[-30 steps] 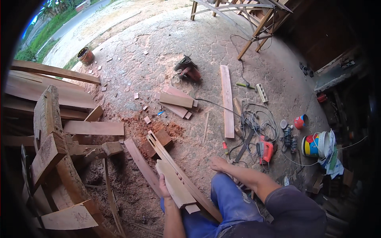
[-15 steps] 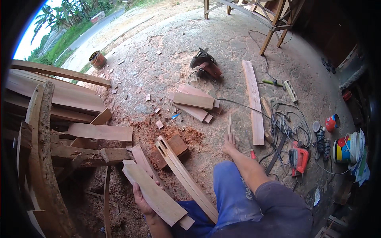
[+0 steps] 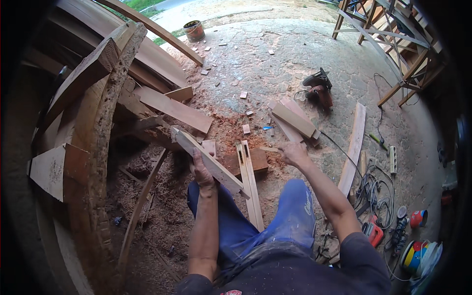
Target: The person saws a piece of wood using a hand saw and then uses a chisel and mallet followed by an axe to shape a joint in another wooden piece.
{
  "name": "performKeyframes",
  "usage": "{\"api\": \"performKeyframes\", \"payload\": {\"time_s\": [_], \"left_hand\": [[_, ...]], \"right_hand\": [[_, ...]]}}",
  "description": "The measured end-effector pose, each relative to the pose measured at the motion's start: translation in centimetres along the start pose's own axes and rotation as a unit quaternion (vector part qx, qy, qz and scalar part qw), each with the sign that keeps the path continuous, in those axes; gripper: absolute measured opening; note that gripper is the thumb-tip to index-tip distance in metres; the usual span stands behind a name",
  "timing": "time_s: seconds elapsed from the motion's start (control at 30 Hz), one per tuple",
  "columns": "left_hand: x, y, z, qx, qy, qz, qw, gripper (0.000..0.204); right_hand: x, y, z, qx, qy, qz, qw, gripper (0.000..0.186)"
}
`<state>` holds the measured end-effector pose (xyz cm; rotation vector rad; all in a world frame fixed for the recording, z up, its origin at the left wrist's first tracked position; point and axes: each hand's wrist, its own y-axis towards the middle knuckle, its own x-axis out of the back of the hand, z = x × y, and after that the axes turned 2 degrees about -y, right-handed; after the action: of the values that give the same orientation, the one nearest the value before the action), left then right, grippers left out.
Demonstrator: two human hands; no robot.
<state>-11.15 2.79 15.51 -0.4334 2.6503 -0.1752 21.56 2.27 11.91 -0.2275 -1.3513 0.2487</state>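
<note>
My left hand (image 3: 200, 169) grips a pale board (image 3: 220, 174) with a narrow tongue at its lower end, held tilted over my left thigh. My right hand (image 3: 293, 152) is closed on the end of a thin wooden stick (image 3: 270, 149) that points left. Between my knees lies a long wooden piece (image 3: 252, 201) with dark slots in its upper end, resting across a brown wooden block (image 3: 259, 160) on the sawdust.
Stacked timber (image 3: 98, 113) fills the left. Board offcuts (image 3: 295, 120) and a circular saw (image 3: 320, 93) lie ahead. A long plank (image 3: 351, 147), tangled cables (image 3: 373, 184), red power tool (image 3: 374, 231) and striped bucket (image 3: 415, 255) are at right, a wooden trestle (image 3: 408, 83) at upper right.
My right hand has reached forward to the thin stick and now holds it raised, angled left. The board in my left hand has risen. The view has turned leftward and down.
</note>
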Motion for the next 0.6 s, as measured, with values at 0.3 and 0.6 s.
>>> {"api": "performKeyframes", "payload": {"time_s": [0.3, 0.6], "left_hand": [[2.2, -6.0, 1.4, -0.06, -0.057, -0.009, 0.996, 0.048], [4.1, -6.4, 3.1, -0.081, -0.038, 0.016, 0.996, 0.054]], "right_hand": [[6.4, 10.1, 12.5, 0.078, -0.14, 0.141, 0.977, 0.03], [4.0, 11.4, 17.4, 0.036, -0.201, 0.169, 0.964, 0.034]]}}
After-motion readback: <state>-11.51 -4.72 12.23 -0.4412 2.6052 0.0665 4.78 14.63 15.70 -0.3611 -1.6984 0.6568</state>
